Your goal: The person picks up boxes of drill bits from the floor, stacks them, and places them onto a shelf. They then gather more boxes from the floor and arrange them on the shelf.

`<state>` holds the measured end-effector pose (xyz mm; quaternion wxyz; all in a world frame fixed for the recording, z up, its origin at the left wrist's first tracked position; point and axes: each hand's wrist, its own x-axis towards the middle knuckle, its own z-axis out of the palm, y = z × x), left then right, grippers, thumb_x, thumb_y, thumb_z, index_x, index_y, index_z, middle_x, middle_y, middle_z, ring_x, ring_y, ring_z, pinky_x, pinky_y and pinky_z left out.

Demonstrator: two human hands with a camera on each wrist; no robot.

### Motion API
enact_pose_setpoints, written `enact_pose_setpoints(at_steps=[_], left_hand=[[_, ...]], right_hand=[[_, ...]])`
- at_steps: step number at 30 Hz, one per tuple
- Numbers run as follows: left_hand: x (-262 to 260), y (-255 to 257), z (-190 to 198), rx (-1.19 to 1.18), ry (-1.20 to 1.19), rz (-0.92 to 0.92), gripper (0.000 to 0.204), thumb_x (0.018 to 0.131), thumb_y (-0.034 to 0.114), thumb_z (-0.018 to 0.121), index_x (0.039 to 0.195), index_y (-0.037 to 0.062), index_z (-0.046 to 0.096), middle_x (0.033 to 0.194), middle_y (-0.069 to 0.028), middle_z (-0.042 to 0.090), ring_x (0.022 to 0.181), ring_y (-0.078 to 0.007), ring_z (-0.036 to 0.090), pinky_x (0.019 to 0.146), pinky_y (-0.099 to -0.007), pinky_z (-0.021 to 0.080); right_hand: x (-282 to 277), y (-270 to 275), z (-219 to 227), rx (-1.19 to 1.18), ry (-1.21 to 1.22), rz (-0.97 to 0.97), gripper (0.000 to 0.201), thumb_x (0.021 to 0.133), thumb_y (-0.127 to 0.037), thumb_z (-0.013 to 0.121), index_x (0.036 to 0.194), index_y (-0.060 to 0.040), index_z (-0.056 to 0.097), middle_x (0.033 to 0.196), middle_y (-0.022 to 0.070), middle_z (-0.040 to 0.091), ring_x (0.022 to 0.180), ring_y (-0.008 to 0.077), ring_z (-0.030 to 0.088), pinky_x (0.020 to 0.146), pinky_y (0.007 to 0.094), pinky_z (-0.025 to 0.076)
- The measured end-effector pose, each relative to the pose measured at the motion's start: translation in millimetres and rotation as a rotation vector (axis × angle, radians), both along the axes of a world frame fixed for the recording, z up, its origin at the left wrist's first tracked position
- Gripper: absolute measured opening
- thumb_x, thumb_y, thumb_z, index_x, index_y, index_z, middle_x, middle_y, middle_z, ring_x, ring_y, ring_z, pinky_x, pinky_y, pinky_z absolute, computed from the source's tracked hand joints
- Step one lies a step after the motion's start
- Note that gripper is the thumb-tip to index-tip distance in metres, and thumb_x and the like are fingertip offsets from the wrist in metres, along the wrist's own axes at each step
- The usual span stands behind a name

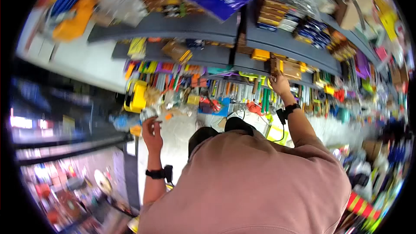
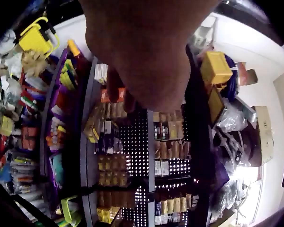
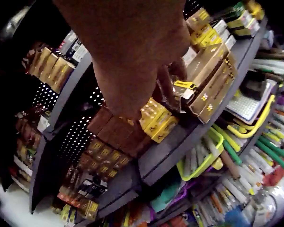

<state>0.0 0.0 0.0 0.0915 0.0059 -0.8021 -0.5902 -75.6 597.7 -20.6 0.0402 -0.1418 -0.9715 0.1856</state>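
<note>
Holds nothing in the loosely bent left hand (image 1: 152, 136); bends the right hand (image 1: 280, 85) at the yellow-marked end of a brown carton (image 3: 213, 94), cannot tell whether gripping. Set lengthwise along a gray shelf (image 3: 165, 151), pointing that end fingerward.

Apparently a shop: grey shelves (image 3: 163, 149), rows of small boxes (image 2: 112, 177), plastic-wrapped goods (image 2: 232, 118).

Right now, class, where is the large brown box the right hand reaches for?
In the right wrist view, the large brown box lies right of centre on the gray shelf, beside the right hand, with yellow boxes to its lower left.
</note>
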Motion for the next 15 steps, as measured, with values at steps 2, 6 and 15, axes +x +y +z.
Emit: enact_pose_setpoints(at_steps=[2, 6, 15], left_hand=[[25, 24, 33, -0.123, 0.008, 0.130, 0.014, 0.097, 0.007, 0.062, 0.111, 0.0053, 0.062, 0.115, -0.0090, 0.066, 0.096, -0.0184, 0.068, 0.073, -0.0315, 0.055], [128, 39, 101, -0.399, 0.108, 0.313, 0.007, 0.092, 0.005, 0.066, 0.099, 0.0026, 0.064, 0.108, -0.0123, 0.067, 0.090, -0.0246, 0.068, 0.070, -0.0306, 0.055], [387, 48, 59, -0.356, -0.313, 0.856, 0.011, 0.092, 0.008, 0.067, 0.101, 0.0021, 0.064, 0.103, -0.0104, 0.066, 0.084, -0.0218, 0.070, 0.064, -0.0305, 0.057]], right_hand=[[-17, -1, -11, -0.027, 0.058, 0.252, 0.036, 0.091, -0.035, 0.065, 0.089, 0.0006, 0.066, 0.080, 0.0268, 0.066, 0.084, 0.0466, 0.066, 0.076, 0.0532, 0.052], [-3, -81, -32, -0.222, -0.072, 0.572, 0.044, 0.097, -0.038, 0.059, 0.083, 0.0033, 0.066, 0.077, 0.0272, 0.065, 0.074, 0.0462, 0.065, 0.066, 0.0520, 0.050], [60, -271, -27, -0.454, -0.564, 1.297, 0.025, 0.097, -0.016, 0.062, 0.118, -0.0039, 0.057, 0.089, 0.0142, 0.070, 0.082, 0.0258, 0.069, 0.075, 0.0392, 0.053]])
